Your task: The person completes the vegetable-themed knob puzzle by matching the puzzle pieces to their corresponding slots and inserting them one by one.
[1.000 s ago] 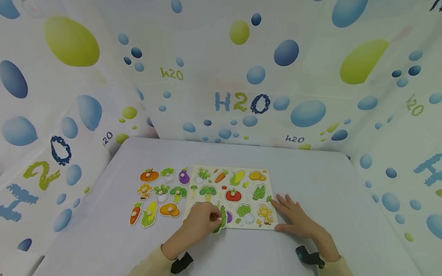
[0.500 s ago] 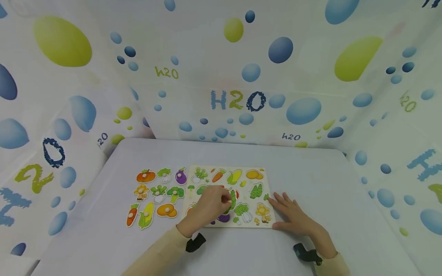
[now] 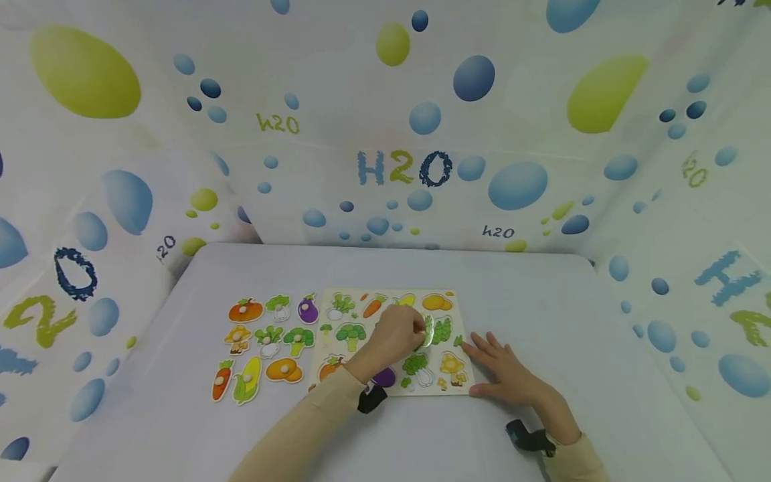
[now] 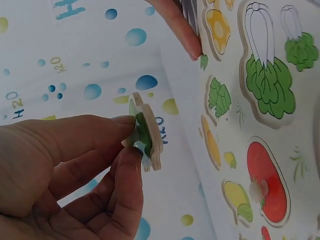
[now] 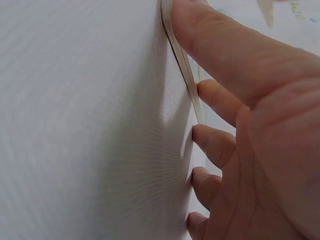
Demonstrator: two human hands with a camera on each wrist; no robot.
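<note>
My left hand (image 3: 394, 338) is over the middle of a cream vegetable puzzle board (image 4: 235, 137). Thumb and fingers pinch a green asparagus puzzle piece (image 4: 150, 135), seen nearly edge-on in the left wrist view. In the head view it hangs beside the printed asparagus (image 3: 442, 330) at the board's right. A tomato piece (image 4: 274, 187) with a wooden knob sits in its recess. My right hand (image 3: 506, 375) lies with spread fingers at the board's right edge, its thumb (image 5: 215, 40) touching that edge in the right wrist view.
Left of the board, several knobbed pieces lie in rows on the white table (image 3: 530, 294), among them a pumpkin (image 3: 243, 312), an eggplant (image 3: 308, 312), a carrot (image 3: 221, 383) and a corn (image 3: 245, 385). A cloth (image 3: 337, 80) with printed drops hangs around the table.
My left hand has carried the asparagus piece from the board's near edge away from me and to the right, toward the printed asparagus. My right hand stays at the board's edge.
</note>
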